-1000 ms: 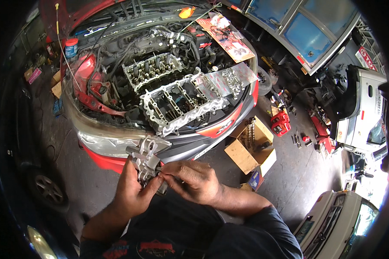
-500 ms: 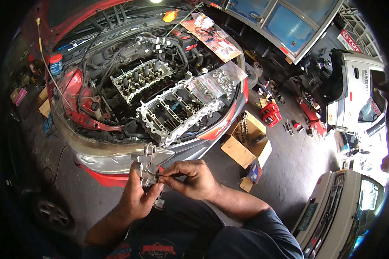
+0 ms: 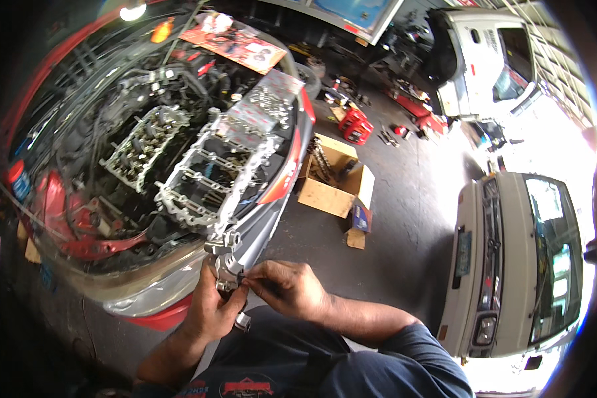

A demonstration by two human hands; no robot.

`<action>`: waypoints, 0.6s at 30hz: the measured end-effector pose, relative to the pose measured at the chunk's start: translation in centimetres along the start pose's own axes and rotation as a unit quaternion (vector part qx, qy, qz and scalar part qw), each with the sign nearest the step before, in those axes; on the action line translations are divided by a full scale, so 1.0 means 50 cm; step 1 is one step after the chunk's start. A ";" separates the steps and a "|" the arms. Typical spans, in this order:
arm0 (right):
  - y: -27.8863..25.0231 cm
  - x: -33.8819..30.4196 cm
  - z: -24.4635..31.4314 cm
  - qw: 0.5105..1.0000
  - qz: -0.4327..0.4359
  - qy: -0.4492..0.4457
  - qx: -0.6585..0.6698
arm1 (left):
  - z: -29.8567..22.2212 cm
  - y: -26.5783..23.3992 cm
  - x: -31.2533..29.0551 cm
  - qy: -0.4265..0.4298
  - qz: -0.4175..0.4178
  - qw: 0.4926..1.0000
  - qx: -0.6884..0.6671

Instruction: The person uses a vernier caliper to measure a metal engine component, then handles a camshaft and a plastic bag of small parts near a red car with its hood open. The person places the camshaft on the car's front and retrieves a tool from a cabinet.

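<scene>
A silvery cast-metal engine part (image 3: 224,244) with round bosses, looking like a camshaft bearing cap piece, is upright in front of me. My left hand (image 3: 209,312) is closed around its lower half, and the part's bottom end shows below the thumb. My right hand (image 3: 290,288) pinches at the part's right side, thumb and forefinger together. Something small and dark shows at those fingertips, too small to name. Just beyond the hands, an aluminium frame-shaped casting (image 3: 202,211) lies across the front of the open engine bay. Behind it sits the exposed cylinder head (image 3: 142,149).
A patterned sheet with small metal parts (image 3: 262,106) lies beside the casting; farther back is a red-and-white cardboard sheet (image 3: 235,46). On the floor stand an open cardboard box (image 3: 328,199) holding a camshaft-like shaft and a red case (image 3: 355,126). A white vehicle (image 3: 471,265) is at right.
My view has turned to the right, so the car and engine bay sit farther left. Both hands keep nearly the same grip on the metal part, which is tilted slightly differently.
</scene>
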State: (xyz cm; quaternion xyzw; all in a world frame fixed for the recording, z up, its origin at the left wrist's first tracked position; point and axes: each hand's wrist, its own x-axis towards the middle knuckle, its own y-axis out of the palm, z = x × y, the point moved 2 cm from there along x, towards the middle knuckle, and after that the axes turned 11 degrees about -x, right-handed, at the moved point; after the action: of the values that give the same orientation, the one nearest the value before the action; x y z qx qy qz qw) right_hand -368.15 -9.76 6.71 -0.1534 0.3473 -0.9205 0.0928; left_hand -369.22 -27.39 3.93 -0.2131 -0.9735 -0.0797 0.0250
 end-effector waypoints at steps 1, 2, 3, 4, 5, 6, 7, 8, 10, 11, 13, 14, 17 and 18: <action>-0.013 -0.015 -0.008 0.999 -0.028 -0.006 -0.019 | 0.009 0.013 0.016 0.005 0.022 1.000 0.022; -0.029 -0.029 -0.019 0.998 -0.056 -0.014 -0.039 | 0.020 0.036 0.030 0.026 0.012 0.998 0.057; -0.047 -0.040 -0.033 0.994 -0.085 -0.025 -0.059 | 0.034 0.065 0.049 0.026 0.003 1.000 -0.007; -0.066 -0.053 -0.051 0.994 -0.076 0.001 -0.078 | 0.042 0.086 0.071 0.026 0.029 0.999 0.005; -0.086 -0.055 -0.080 0.996 -0.076 0.049 -0.011 | 0.048 0.108 0.094 0.030 0.057 0.998 0.021; -0.108 -0.057 -0.111 0.991 -0.070 0.099 0.054 | 0.054 0.132 0.115 0.014 0.065 0.998 0.009; -0.133 -0.059 -0.145 0.979 -0.055 0.162 0.111 | 0.060 0.159 0.139 -0.003 0.072 0.997 -0.002; -0.164 -0.066 -0.172 0.979 -0.053 0.158 0.114 | 0.066 0.189 0.163 -0.019 0.075 0.997 -0.014; -0.226 -0.069 -0.227 0.983 -0.066 0.110 0.130 | 0.072 0.244 0.215 -0.024 0.091 0.995 0.042; -0.260 -0.070 -0.255 0.984 -0.070 0.086 0.137 | 0.073 0.275 0.242 -0.002 0.095 0.993 0.065; -0.331 -0.069 -0.311 0.983 -0.066 0.111 0.128 | 0.088 0.347 0.314 -0.076 0.077 0.990 -0.095; -0.365 -0.069 -0.334 0.982 -0.062 0.126 0.124 | 0.088 0.374 0.340 -0.086 0.069 0.984 -0.142; -0.463 -0.048 -0.380 0.992 -0.060 0.052 0.097 | 0.075 0.431 0.412 -0.076 0.038 0.974 -0.212; -0.482 -0.039 -0.387 0.994 -0.054 0.044 0.084 | 0.067 0.441 0.422 -0.070 0.026 0.975 -0.210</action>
State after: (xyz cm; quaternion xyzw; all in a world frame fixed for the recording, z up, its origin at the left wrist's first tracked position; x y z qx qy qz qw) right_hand -374.58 20.46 8.62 -0.1232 0.2641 -0.9558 0.0403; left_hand -379.18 1.60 5.56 -0.2434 -0.9285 -0.2667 -0.0864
